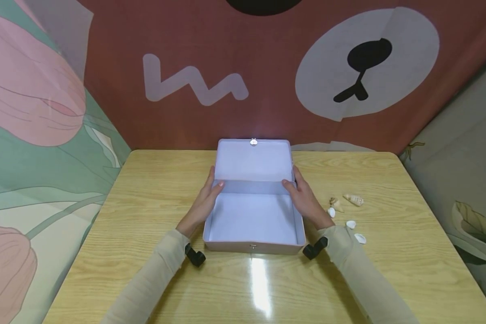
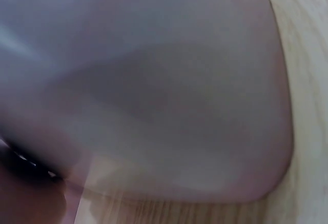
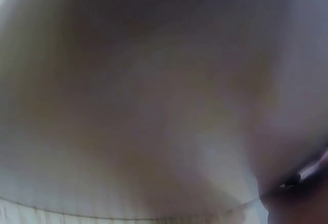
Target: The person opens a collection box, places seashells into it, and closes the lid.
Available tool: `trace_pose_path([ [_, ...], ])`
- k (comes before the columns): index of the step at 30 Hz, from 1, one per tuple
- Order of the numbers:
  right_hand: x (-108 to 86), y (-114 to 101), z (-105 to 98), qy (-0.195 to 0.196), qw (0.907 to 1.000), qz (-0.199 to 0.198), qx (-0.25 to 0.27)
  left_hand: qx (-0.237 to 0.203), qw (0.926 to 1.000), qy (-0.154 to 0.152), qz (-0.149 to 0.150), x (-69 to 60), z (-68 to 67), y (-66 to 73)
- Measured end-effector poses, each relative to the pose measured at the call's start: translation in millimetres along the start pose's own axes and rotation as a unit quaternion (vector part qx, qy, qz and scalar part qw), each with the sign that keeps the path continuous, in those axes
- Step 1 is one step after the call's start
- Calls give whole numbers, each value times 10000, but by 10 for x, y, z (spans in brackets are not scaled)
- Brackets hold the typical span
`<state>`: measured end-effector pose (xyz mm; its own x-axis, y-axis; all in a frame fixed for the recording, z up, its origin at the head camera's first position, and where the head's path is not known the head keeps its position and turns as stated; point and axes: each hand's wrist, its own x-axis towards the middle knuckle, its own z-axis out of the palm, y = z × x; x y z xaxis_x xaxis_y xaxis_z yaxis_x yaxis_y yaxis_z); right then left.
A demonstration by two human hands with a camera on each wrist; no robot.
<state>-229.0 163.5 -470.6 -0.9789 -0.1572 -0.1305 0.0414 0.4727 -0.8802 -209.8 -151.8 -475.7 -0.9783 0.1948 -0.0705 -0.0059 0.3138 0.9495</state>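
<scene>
A shallow pale box (image 1: 253, 218) lies with its lid (image 1: 253, 159) raised at the back; nothing is inside. My left hand (image 1: 202, 200) grips its left side near the hinge, thumb over the rim and fingers outside. On the opposite side my right hand (image 1: 308, 200) holds the box the same way. The box wall (image 2: 179, 106) fills most of the left wrist view, a bit of the left hand (image 2: 31, 198) at the lower left corner. In the right wrist view the blurred box (image 3: 143, 106) looms close, with part of the right hand (image 3: 300, 201) at the lower right.
Right of the box, beside the right forearm, lie several shells: a spiral one (image 1: 354, 200), a knobbly one (image 1: 336, 204) and small white ones (image 1: 360, 238). The wooden table (image 1: 146, 202) reaches back to a red printed backdrop (image 1: 186, 121).
</scene>
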Motion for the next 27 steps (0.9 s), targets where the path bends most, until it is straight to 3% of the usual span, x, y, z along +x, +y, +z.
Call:
trace_pose_path([
  [6,3,25,-16,49,10000,40,70,215,9996,-71,-162,10,-11,25],
  [13,-30,18,-3,222,9988,-64,429,176,9998,85,-50,-17,4,31],
  [18,-48,13,8,307,9983,-74,491,439,9985,309,-95,-52,12,35],
  [23,-55,2,12,392,9981,-42,483,861,9915,955,212,-176,13,86],
  [25,-50,-5,10,411,9980,-1,481,1136,9880,962,409,-257,2,96],
  [27,-44,-12,7,409,9981,20,467,1460,9851,741,534,-353,-8,97],
])
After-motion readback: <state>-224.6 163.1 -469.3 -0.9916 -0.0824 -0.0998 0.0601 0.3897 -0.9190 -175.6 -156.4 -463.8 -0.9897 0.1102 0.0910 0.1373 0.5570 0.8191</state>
